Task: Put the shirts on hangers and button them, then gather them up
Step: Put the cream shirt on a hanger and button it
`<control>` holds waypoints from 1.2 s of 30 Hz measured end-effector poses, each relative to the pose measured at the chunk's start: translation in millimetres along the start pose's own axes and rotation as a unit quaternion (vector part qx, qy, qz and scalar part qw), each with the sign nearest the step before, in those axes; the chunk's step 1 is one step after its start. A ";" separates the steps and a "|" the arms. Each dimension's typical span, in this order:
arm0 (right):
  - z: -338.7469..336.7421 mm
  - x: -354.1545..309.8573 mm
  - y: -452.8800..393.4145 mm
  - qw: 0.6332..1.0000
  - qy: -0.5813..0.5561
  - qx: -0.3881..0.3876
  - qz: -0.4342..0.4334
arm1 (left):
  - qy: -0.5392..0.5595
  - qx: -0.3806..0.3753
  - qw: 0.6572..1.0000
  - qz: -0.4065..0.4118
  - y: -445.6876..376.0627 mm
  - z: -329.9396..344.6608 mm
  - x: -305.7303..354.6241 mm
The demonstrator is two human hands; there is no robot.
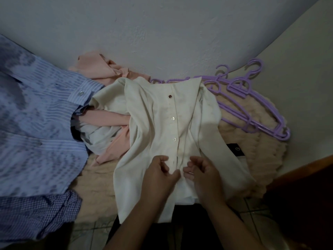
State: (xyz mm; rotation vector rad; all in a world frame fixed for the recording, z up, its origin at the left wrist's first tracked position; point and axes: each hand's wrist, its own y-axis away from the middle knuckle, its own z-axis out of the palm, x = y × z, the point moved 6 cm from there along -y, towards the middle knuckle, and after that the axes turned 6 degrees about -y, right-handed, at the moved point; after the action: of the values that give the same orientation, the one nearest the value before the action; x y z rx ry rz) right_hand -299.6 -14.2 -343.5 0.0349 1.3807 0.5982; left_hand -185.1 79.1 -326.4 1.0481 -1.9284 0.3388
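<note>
A cream button-up shirt (pixel 158 127) lies face up on a beige fuzzy rug (pixel 252 141), its collar toward the wall. Three buttons down its front are closed. My left hand (pixel 160 175) and my right hand (pixel 201 172) meet at the lower placket, each pinching one edge of the cloth near a buttonhole. A purple hanger (pixel 162 81) peeks out at the shirt's shoulders. Spare purple hangers (pixel 252 105) lie stacked to the right.
A blue striped shirt (pixel 36 114) spreads over the left. A pink shirt (pixel 100 69) and pale cloth are crumpled behind the cream one. A white wall runs along the back. Dark wooden furniture (pixel 306 186) stands at lower right; tiled floor shows below.
</note>
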 end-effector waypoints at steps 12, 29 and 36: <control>15.1 2.5 14.6 0.968 0.195 -0.151 -0.043 | 0.341 -0.111 0.916 -0.179 -10.8 -7.1 -33.8; -18.0 -4.6 44.5 0.859 0.457 -0.123 -0.194 | 0.340 -0.144 0.914 -0.171 11.5 -2.7 -42.9; -25.7 -28.6 50.8 0.927 0.321 -0.081 -0.175 | 0.218 -0.076 0.971 -0.059 17.6 -18.8 -11.3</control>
State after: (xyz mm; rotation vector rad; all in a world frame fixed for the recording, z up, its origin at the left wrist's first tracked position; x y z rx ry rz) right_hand -344.3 9.0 -304.6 -0.5778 1.9053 0.4315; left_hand -185.1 106.8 -322.0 0.8965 -1.4684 0.3181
